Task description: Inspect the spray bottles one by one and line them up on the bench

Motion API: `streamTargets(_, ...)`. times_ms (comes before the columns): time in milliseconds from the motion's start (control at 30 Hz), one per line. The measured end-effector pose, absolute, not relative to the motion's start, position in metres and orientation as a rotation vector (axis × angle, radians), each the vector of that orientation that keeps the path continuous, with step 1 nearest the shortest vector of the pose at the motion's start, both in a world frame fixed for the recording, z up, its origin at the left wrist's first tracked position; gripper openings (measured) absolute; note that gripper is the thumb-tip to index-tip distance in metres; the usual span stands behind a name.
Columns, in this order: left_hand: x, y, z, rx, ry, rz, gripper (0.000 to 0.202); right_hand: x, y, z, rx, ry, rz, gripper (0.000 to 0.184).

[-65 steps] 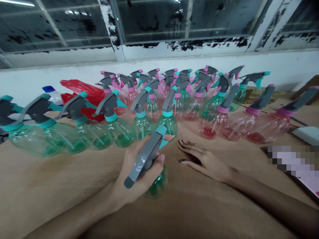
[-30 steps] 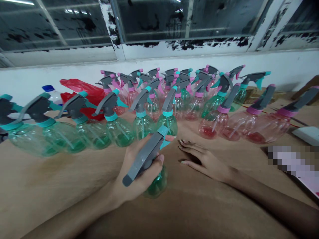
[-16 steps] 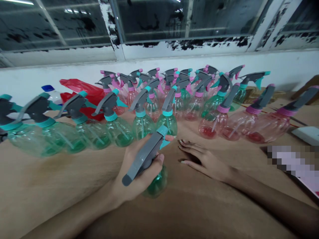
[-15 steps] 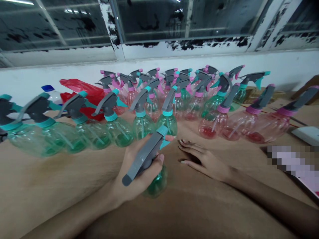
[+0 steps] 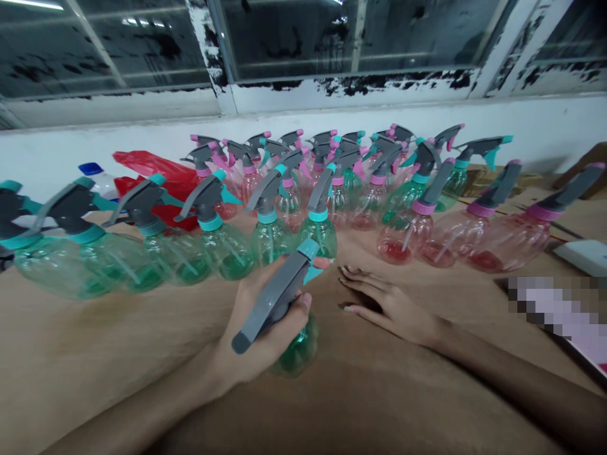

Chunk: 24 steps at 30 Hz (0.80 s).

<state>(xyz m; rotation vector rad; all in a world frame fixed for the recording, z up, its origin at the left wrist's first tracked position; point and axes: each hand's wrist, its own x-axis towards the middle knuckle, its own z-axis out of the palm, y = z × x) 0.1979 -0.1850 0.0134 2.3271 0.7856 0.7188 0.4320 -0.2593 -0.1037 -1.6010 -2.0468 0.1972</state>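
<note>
My left hand (image 5: 256, 325) is wrapped round the neck of a green spray bottle (image 5: 296, 351) with a grey and teal trigger head (image 5: 275, 297); the bottle stands on the brown table (image 5: 118, 341), and a fingertip lies on the teal trigger. My right hand (image 5: 386, 303) rests flat on the table just right of that bottle, fingers stretched out and apart, holding nothing. A row of green spray bottles (image 5: 222, 243) stands directly behind my left hand.
Several pink spray bottles (image 5: 417, 234) stand at the right and several more pink and green ones crowd the back by the white wall. A red plastic bag (image 5: 156, 174) and a blue-capped bottle (image 5: 97, 177) lie back left. A white box (image 5: 583, 253) sits at the right edge.
</note>
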Motion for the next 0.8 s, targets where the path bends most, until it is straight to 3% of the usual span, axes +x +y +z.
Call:
streamTargets(500, 0.1988, -0.181, 0.0065, 2.315, 0.771, 0.816, 0.009, 0.4324, -0.259, -0.1032, -1.624, -2.076, 0.196, 0.053)
streamTargets(800, 0.1972, -0.1801, 0.006, 2.297, 0.739, 0.769, 0.02, 0.4323, -0.2592, -0.1049, -1.628, -2.061, 0.193, 0.053)
